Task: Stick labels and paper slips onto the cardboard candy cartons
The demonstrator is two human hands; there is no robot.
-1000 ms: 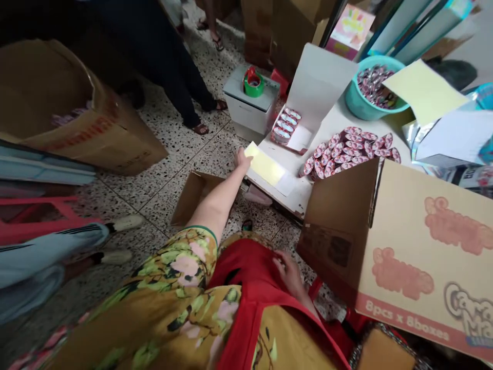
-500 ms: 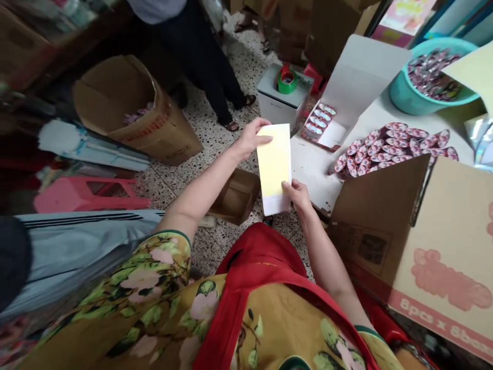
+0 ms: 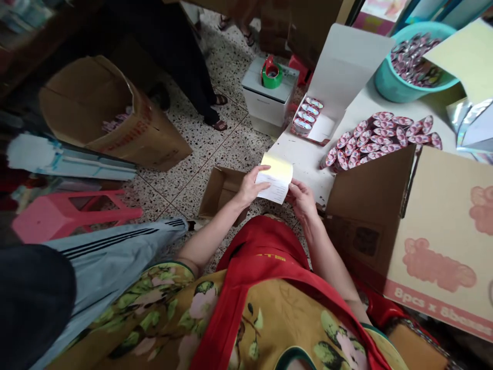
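In front of my apron I hold a folded paper sheet point(image 3: 276, 186), its upper part yellow and its lower part white with rows of small print too fine to read. My left hand point(image 3: 249, 190) pinches the left side, thumb across the front. At the right edge, my right hand point(image 3: 303, 199) has its fingers closed on the same sheet. Just beyond the paper, on a white table point(image 3: 308, 169), an open white box point(image 3: 325, 132) contains a row of shiny oval-ended packets point(image 3: 307, 117). More such packets point(image 3: 375, 137) lie in a pile to the right.
A large carton point(image 3: 435, 231) stands at the right, below a turquoise basin point(image 3: 410, 90) of small wrapped pieces. Green tape point(image 3: 271, 80) rests on a grey bin point(image 3: 265, 103). Leftward are an open carton point(image 3: 150, 139), a pink stool point(image 3: 46, 218) and a person in striped trousers point(image 3: 127, 252).
The long yellow sheet has become shorter, folded, with its white printed part showing. My left hand has come down from the top edge to the left side. The view has shifted.
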